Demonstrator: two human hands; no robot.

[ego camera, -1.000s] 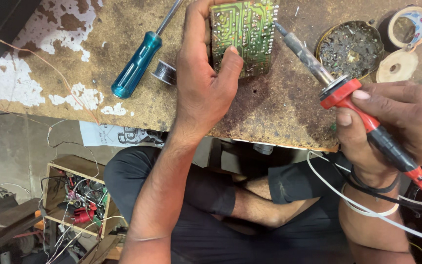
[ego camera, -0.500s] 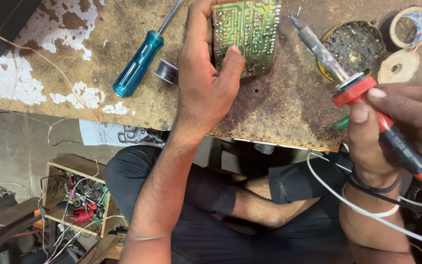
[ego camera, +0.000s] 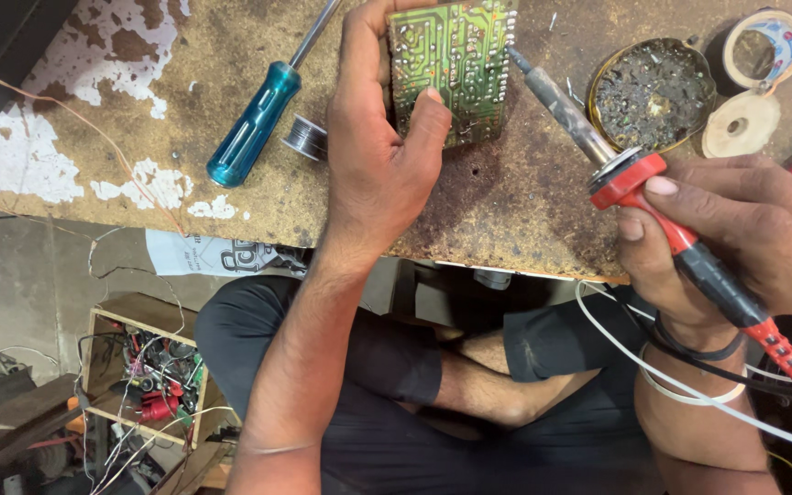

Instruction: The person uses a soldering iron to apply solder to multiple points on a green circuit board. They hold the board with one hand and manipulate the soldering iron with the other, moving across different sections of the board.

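Worn rusty bench [ego camera: 506, 220], left hand [ego camera: 382, 156] still gripped green circuit board [ego camera: 456, 64], right hand [ego camera: 744, 238] clasped red soldering iron [ego camera: 634, 179], tip moved nearer board edge

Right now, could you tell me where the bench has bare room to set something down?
Bare worktop lies between the circuit board, the soldering iron and the near edge. The far right is crowded: round tin, tape roll, disc.

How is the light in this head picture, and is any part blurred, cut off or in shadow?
Head view: soft, even light on the worn workbench, no strong glare. The left hand on the green circuit board and the right hand gripping the soldering iron are sharp. The board's top edge is cut off by the frame. Under the bench, the wire box lies in dimmer light.
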